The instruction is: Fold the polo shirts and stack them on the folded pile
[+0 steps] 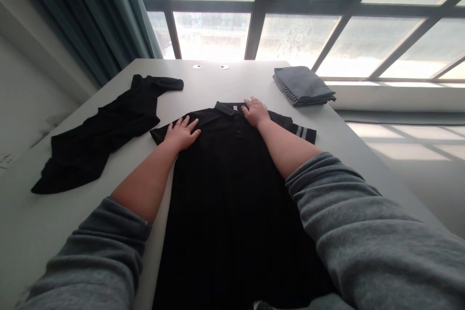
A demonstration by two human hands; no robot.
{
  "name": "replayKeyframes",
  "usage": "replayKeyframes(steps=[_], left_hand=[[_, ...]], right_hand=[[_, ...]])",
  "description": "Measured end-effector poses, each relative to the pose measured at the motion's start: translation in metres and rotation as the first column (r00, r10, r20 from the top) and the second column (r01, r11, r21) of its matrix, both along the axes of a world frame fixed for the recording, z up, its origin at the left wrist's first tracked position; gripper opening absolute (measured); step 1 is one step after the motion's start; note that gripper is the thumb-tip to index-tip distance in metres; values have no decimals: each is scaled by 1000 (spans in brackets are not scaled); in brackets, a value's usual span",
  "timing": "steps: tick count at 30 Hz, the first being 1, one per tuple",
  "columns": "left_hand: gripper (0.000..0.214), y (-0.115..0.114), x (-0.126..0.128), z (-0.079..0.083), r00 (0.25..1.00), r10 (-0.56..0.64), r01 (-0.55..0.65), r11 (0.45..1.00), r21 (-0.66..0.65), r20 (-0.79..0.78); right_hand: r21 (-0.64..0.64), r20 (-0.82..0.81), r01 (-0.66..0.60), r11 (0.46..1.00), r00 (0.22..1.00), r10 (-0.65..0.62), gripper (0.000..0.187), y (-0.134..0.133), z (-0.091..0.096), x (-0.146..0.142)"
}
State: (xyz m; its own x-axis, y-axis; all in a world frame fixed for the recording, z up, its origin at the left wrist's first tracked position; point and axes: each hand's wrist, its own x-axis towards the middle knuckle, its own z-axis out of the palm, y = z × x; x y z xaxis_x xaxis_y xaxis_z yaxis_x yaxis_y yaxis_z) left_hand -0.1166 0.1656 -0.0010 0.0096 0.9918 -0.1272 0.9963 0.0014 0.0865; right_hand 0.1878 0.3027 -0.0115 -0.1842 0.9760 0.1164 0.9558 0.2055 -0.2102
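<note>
A black polo shirt (232, 203) lies spread out front side up on the white table, its collar toward the window and its lower end toward me. My left hand (180, 134) rests flat with fingers spread on the shirt's left shoulder, near the sleeve. On the right side of the collar lies my right hand (256, 111), fingers stretched out over the cloth. Two grey stripes mark the right sleeve (304, 132). A buttoned placket runs down from the collar, and a small white label shows inside the neck.
Another black garment (105, 131) lies loosely crumpled on the table's left side. Folded grey and striped clothes (304, 85) are stacked at the far right edge. Two round cable holes sit at the back of the white table (210, 82). Behind are windows and a dark curtain (90, 9).
</note>
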Motion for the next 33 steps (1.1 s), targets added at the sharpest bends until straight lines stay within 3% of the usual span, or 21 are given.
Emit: replayKeyframes(steps=[4, 8, 10, 14, 18, 29, 33], left_hand=[[71, 2, -2, -4, 1000, 23, -23, 1000, -4, -1], [71, 3, -1, -6, 1000, 19, -19, 1000, 14, 1], [71, 3, 0, -6, 1000, 18, -18, 1000, 11, 6], [71, 4, -1, -5, 1000, 23, -23, 1000, 4, -1], [71, 5, -4, -5, 1000, 24, -24, 1000, -2, -6], [78, 7, -14, -7, 997, 80, -80, 997, 10, 3], [79, 5, -18, -6, 989, 147, -146, 989, 35, -21]], right_hand=[[-16, 61, 15, 1000, 998, -14, 64, -33, 5, 29], [-128, 175, 60, 990, 984, -37, 67, -84, -1, 98], [-124, 206, 46, 991, 978, -19, 66, -105, -4, 134], [-100, 197, 49, 994, 980, -29, 68, -125, -10, 180], [-80, 240, 96, 992, 968, -74, 68, -120, -15, 191], [-154, 223, 304, 940, 938, -267, 68, -109, -11, 188], [-140, 206, 292, 946, 943, -260, 63, -111, -8, 183]])
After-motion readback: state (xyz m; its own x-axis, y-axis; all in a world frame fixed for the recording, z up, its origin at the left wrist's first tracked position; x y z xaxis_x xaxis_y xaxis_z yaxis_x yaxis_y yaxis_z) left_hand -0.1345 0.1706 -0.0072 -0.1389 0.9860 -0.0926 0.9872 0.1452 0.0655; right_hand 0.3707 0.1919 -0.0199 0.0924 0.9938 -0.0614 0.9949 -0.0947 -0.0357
